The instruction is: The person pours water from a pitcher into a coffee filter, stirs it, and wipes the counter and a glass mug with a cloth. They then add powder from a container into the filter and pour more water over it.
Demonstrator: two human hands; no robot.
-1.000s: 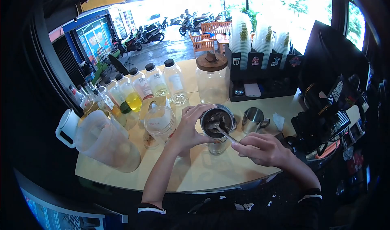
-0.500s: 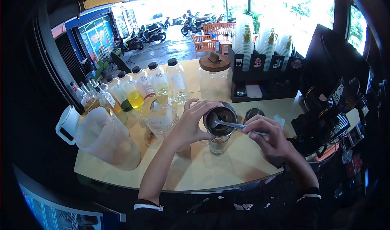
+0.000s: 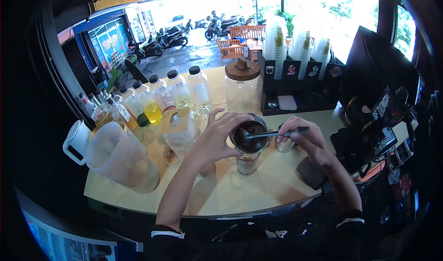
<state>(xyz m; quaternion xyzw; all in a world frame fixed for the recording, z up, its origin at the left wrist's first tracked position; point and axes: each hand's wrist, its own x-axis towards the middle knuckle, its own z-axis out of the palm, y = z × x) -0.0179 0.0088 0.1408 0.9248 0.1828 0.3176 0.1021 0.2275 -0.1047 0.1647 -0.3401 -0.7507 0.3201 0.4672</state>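
My left hand point(image 3: 214, 141) is wrapped round a metal cup point(image 3: 253, 145), tipped so its dark inside faces me. Directly beneath the cup, a glass mug point(image 3: 247, 166) stands on the counter with a little brown liquid in it. In my right hand point(image 3: 308, 138) is a metal spoon point(image 3: 268, 134), gripped by its handle, its bowl reaching inside the cup. A small container point(image 3: 285, 145) sits behind my right fingers, partly hidden. Left of my left wrist is a clear plastic jar point(image 3: 181, 138).
A large translucent pitcher point(image 3: 117, 157) stands at the left of the counter point(image 3: 138, 201). Several black-capped bottles point(image 3: 177, 90) line the back, beside a wooden-lidded glass jar point(image 3: 243, 92). Stacked plastic cups point(image 3: 275, 44) fill a black holder. Dark equipment point(image 3: 364, 136) occupies the right side.
My right hand has shifted slightly up and right, and the spoon handle lies more level. The small container behind the hand shows more. My left hand keeps the cup nearly in place.
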